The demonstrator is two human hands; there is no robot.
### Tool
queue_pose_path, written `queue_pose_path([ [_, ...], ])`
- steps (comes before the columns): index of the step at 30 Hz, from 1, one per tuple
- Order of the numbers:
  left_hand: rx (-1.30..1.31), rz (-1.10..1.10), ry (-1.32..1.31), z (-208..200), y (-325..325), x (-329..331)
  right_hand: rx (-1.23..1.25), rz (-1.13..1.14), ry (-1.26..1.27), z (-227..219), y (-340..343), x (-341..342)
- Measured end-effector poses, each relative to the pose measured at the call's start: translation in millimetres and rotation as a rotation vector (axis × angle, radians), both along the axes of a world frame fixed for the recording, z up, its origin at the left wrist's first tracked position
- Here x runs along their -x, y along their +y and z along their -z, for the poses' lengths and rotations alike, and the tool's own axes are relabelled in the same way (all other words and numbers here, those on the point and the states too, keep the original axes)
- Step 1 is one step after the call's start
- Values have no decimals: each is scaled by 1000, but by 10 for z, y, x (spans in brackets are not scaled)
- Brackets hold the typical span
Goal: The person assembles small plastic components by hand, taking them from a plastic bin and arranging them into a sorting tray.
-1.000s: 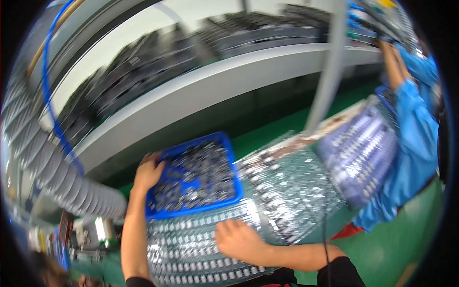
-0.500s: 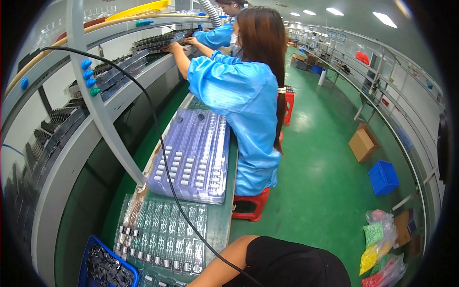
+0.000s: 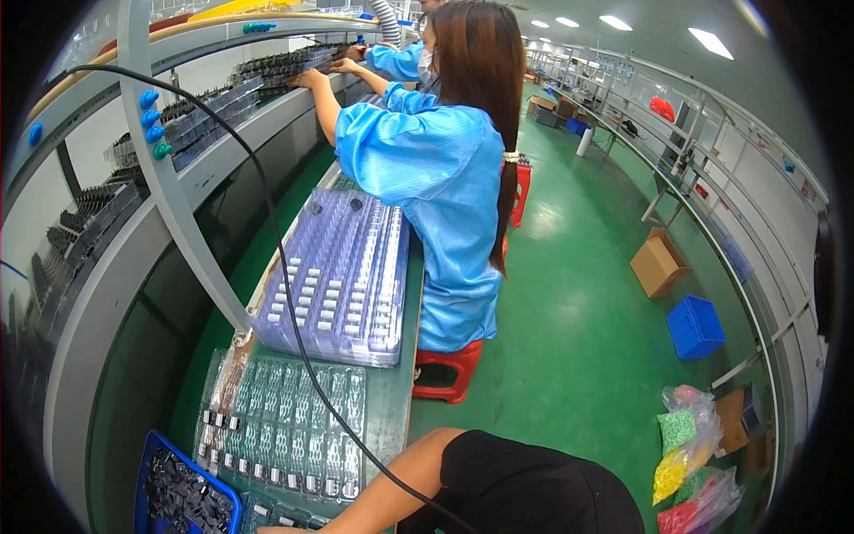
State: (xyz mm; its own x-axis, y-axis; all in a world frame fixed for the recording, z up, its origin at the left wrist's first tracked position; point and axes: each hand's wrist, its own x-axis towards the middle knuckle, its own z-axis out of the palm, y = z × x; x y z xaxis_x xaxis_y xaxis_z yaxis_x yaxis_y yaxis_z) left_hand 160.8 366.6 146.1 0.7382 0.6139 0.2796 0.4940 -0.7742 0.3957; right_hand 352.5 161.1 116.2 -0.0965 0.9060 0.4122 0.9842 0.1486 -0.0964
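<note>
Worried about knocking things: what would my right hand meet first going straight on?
Probably the blue plastic bin of black parts; the right hand is cut off at the lower edge, so unsure.

Far to your right, a brown cardboard box (image 3: 656, 263) sits on the floor; nearer, colourful plastic bags (image 3: 689, 445) cluster together.

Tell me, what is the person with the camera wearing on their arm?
Only one arm shows, at the bottom edge. It is bare, with a short black sleeve at the shoulder. No glove, watch or band is visible. A thin black cable runs across it. The hands are out of view.
</note>
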Motion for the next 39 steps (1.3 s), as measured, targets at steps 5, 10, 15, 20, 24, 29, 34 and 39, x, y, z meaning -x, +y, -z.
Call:
queue_pose_path([
  [5, 166, -79, 65, -146, -231, -86, -73, 31, 35, 72, -29, -10],
  [10, 4, -62, 32, 0, -321, -6, -86, 27, 36, 145, 4, -32],
  [15, 156, -113, -131, 52, -330, 73, 61, 12, 84, -69, -97, 15],
  [20, 121, -117, -72, -199, -460, -147, 145, -40, 41, -304, -151, -117],
  [24, 12, -171, -115, -287, -609, -118, 159, -8, 69, -318, -96, -68],
  [29, 2, -85, -281, -551, -851, -289, 140, -4, 67, -327, -74, -55],
  [34, 399, -8, -502, -341, -1007, -389, 52, -29, 213, -251, -117, -117],
  [39, 612, -12, -542, -259, -1098, -355, 53, -20, 526, -282, -68, -110],
])
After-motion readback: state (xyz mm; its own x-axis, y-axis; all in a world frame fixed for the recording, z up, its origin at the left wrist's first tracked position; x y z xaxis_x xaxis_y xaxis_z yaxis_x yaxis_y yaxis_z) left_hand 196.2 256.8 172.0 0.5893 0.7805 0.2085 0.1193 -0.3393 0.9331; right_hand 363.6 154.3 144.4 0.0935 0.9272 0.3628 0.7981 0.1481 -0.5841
